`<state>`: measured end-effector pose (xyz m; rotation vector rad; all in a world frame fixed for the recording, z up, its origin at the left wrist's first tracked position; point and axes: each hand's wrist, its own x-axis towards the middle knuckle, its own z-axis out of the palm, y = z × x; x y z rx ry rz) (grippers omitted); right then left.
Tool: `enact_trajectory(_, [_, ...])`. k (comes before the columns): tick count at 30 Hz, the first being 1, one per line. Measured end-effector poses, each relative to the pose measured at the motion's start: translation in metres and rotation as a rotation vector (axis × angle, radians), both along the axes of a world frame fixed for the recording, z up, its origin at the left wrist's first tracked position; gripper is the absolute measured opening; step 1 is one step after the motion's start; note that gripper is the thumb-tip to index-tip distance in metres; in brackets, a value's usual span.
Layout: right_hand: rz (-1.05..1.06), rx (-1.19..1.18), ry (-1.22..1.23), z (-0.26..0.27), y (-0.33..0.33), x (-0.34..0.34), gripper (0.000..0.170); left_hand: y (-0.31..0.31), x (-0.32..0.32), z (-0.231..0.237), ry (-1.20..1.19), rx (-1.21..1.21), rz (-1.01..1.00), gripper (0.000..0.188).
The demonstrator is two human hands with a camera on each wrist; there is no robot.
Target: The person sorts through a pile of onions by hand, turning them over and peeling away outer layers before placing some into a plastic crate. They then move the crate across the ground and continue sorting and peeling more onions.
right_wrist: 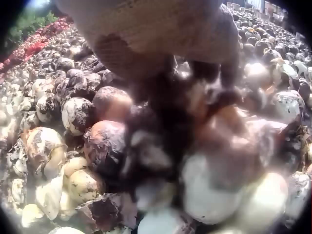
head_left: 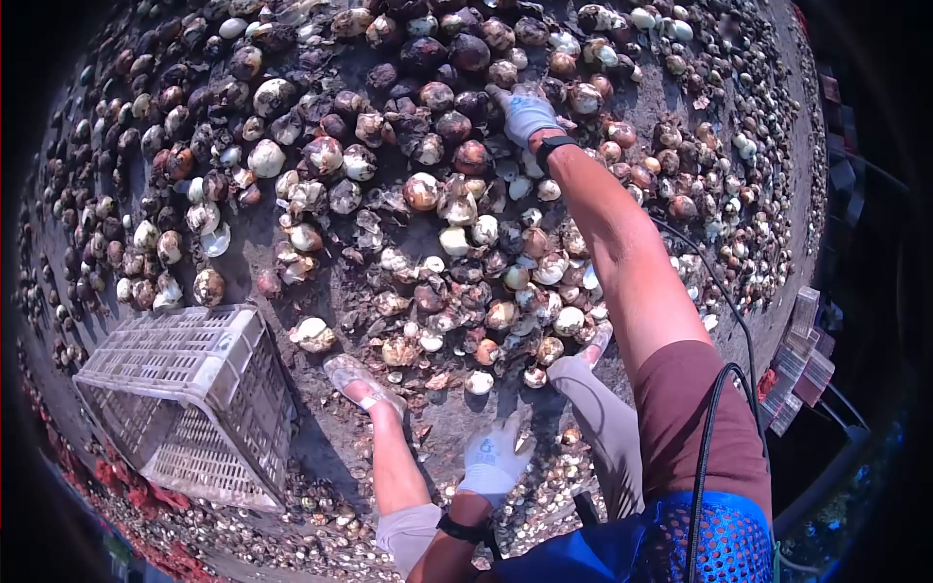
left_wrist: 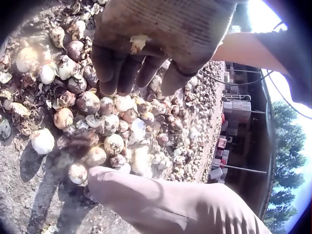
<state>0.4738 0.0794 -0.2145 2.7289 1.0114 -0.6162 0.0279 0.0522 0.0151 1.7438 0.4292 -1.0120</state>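
Note:
My right hand [head_left: 528, 112], in a pale work glove, reaches far forward into a spread of onions [head_left: 469, 155] with dark, peeling skins. In the right wrist view the gloved right hand [right_wrist: 161, 41] points its fingers down among the onions [right_wrist: 107, 141]; shadow and blur hide the fingertips, and I cannot tell whether they grip one. My left hand [head_left: 496, 457], gloved too, hangs low between the legs with nothing in it. The left wrist view shows the left hand [left_wrist: 161, 34] with dirty palm and loosely extended fingers, above the onions [left_wrist: 88, 103].
A dirty white plastic crate [head_left: 185, 389] lies on its side at the left, its opening toward the front. My feet [head_left: 364, 384] stand at the near edge of the onions. Red netting [head_left: 146, 491] lies behind the crate. Stacked crates [head_left: 802, 360] show at far right.

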Motion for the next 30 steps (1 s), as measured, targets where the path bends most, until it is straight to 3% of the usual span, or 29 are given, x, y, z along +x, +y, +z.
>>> enact_trajectory(2, [0.057, 0.019, -0.117, -0.012, 0.002, 0.002, 0.062, -0.008, -0.002, -0.003, -0.002, 0.012, -0.006, 0.052])
enact_trajectory(7, [0.006, 0.012, -0.117, 0.0, 0.003, 0.0, 0.067, -0.007, 0.004, -0.004, 0.016, 0.03, -0.044, 0.054])
enact_trajectory(9, [-0.228, 0.133, -0.006, 0.015, -0.01, -0.008, 0.073, -0.009, 0.001, -0.002, 0.011, 0.022, -0.033, 0.054])
enact_trajectory(10, [-0.309, 0.339, 0.063, 0.006, -0.027, -0.005, 0.078, -0.01, 0.001, 0.001, 0.029, 0.007, -0.044, 0.054])
enact_trajectory(13, [-0.815, 1.086, 1.0, 0.037, -0.055, -0.028, 0.062, -0.01, 0.008, 0.002, 0.037, -0.027, -0.058, 0.055])
enact_trajectory(15, [-0.924, 1.221, 1.441, 0.045, -0.067, -0.05, 0.055, -0.014, 0.006, 0.002, 0.018, -0.031, -0.054, 0.055])
enact_trajectory(17, [-0.793, 1.301, 1.873, 0.054, -0.068, -0.076, 0.057, -0.014, 0.005, 0.004, -0.026, -0.011, -0.037, 0.053])
enact_trajectory(19, [-0.814, 1.359, 2.092, 0.092, -0.041, -0.11, 0.053, -0.012, 0.005, 0.005, -0.037, -0.002, -0.003, 0.051])
enact_trajectory(21, [-0.601, 1.633, 2.031, 0.076, -0.017, -0.144, 0.055, -0.012, 0.002, 0.003, -0.065, 0.006, 0.007, 0.05])
enact_trajectory(23, [-0.84, 1.471, 2.281, 0.108, 0.011, -0.167, 0.056, -0.014, -0.002, 0.001, -0.104, 0.023, 0.023, 0.048])
enact_trajectory(24, [-0.882, 1.503, 2.144, 0.109, 0.026, -0.181, 0.07, -0.014, -0.005, 0.001, -0.125, 0.036, 0.034, 0.048])
enact_trajectory(25, [-0.772, 1.557, 2.384, 0.113, 0.038, -0.189, 0.062, -0.015, -0.008, 0.001, -0.146, 0.05, 0.046, 0.047])
enact_trajectory(27, [-0.458, 1.543, 2.299, 0.108, 0.061, -0.205, 0.052, -0.014, -0.011, 0.0, -0.159, 0.068, 0.046, 0.045])
enact_trajectory(28, [-0.249, 1.663, 2.272, 0.112, 0.073, -0.215, 0.046, -0.013, -0.012, 0.0, -0.167, 0.075, 0.044, 0.044])
enact_trajectory(30, [-0.367, 1.603, 2.362, 0.109, 0.086, -0.228, 0.046, -0.008, -0.01, 0.004, -0.125, 0.059, 0.05, 0.043])
